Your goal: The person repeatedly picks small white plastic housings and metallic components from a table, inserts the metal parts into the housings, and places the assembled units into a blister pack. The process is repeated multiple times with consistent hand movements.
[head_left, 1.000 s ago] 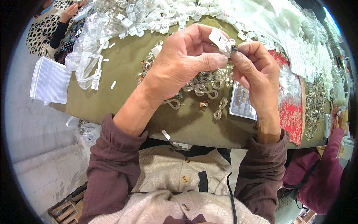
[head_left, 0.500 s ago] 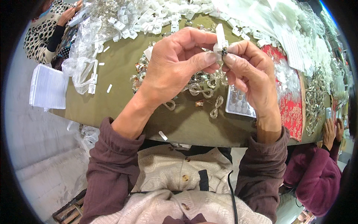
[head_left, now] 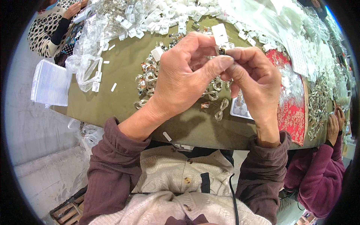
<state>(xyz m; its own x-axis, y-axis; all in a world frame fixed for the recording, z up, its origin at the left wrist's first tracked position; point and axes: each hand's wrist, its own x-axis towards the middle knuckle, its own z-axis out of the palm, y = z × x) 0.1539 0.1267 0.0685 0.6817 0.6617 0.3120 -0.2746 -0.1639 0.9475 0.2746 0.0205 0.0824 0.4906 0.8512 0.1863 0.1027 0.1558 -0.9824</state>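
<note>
Above the table, my left hand (head_left: pixel 180 77) and my right hand (head_left: pixel 257 77) meet, both closed in a pinch. Between them stands a small white plastic case (head_left: pixel 219 33), its flat face showing above my fingers. A small dark part (head_left: pixel 222 51) sits at its lower end, by the right fingertips. My left thumb reaches across below it; what lies under the thumb is hidden. Beneath the hands lie bundles of clear thin wire (head_left: pixel 221 109) and a small copper-coloured piece (head_left: pixel 205 105). A white tray (head_left: pixel 243 113) with round cells is partly covered by my right hand.
White plastic cases (head_left: pixel 161 17) are heaped along the far side, beside clear bags (head_left: pixel 270 20). White strips (head_left: pixel 167 136) lie scattered. A ribbed white stack (head_left: pixel 50 82) stands at the left edge, and a red patterned cloth (head_left: pixel 291 122) at right. Two co-workers sit left and right.
The white case has turned from nearly edge-on to showing its broad face. My left thumb has slid right across the front, and both hands have shifted slightly.
</note>
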